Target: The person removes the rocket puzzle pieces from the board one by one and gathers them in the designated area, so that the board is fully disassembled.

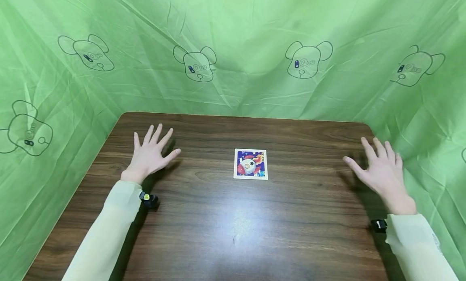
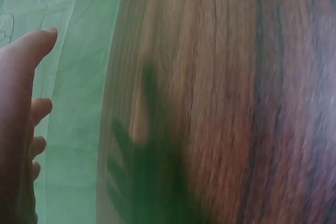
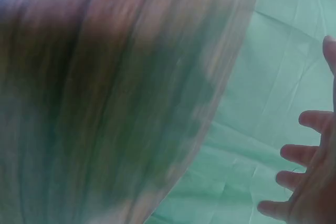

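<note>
A square picture card (image 1: pixel 250 164) with a white border lies flat on the dark wooden table (image 1: pixel 204 216), a red and white rocket printed on its blue face. To the left of the card, my left hand (image 1: pixel 149 153) hovers over the table with fingers spread and holds nothing. My right hand (image 1: pixel 382 172) is at the table's right side, fingers spread too, palm down and holding nothing. Each wrist view shows that hand's fingers above the table's edge, the left hand (image 2: pixel 18 103) casting a shadow on the wood, the right hand (image 3: pixel 312 171) against green cloth.
Green cloth (image 1: pixel 247 91) printed with bear-head outlines hangs close around the back and both sides of the table. A bright light reflection sits on the wood in front of the card. Small dark devices (image 1: pixel 149 200) are strapped at both wrists.
</note>
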Demonstrator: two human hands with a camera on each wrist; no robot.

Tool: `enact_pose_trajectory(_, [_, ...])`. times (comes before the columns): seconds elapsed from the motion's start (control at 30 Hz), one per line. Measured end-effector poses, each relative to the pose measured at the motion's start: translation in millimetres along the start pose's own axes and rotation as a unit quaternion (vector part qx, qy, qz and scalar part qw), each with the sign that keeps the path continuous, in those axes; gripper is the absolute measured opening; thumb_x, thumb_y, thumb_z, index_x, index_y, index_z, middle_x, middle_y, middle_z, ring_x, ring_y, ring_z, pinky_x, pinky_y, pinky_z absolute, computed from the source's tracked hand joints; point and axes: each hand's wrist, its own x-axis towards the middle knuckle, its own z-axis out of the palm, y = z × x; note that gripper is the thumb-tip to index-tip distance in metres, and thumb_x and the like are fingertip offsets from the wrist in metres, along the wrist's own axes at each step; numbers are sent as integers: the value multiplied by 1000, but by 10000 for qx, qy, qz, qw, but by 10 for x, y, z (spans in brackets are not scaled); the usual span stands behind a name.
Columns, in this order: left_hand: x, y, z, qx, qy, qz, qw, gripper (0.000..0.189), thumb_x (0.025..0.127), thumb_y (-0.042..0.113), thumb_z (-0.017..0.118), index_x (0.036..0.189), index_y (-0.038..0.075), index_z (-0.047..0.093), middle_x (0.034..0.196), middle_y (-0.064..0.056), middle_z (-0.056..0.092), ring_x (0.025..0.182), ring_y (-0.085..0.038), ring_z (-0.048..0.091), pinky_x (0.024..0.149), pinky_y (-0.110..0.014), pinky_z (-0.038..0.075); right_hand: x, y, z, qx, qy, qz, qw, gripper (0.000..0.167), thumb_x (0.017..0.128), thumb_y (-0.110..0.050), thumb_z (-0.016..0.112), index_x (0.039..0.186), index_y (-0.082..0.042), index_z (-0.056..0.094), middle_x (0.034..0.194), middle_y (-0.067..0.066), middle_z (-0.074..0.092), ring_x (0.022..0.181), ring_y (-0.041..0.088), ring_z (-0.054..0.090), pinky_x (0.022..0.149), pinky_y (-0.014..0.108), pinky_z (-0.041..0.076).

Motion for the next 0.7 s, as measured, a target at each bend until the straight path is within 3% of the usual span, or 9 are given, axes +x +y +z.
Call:
enact_pose_trajectory(0.23, [2, 217, 14, -471, 301, 275, 9981, 85, 97, 70, 54, 163, 21, 35, 166, -21, 30, 154, -43, 23, 118, -77, 3, -7, -180, 11, 284, 529, -451, 9972, 79, 99, -50, 63, 160, -6, 38, 145, 38, 43, 129, 64, 39, 91, 79, 33])
enact_pose_trajectory(0.4, [6, 421, 19, -678, 307, 573, 9956, 84, 97, 64, 59, 162, 15, 38, 161, -22, 37, 147, -44, 34, 118, -73, 16, 4, -349, 24, 363, 562, -721, 9951, 68, 100, -42, 65, 151, -1, 47, 134, 39, 51, 116, 62, 46, 86, 75, 38])
enact_pose_trajectory(0.7, [35, 776, 137, -1092, 248, 1041, 9882, 79, 97, 59, 64, 159, 15, 44, 155, -17, 44, 141, -39, 41, 114, -66, 28, 42, -693, 21, 544, 168, -863, 9946, 64, 101, -44, 64, 148, -3, 51, 134, 32, 55, 119, 54, 50, 81, 73, 44])
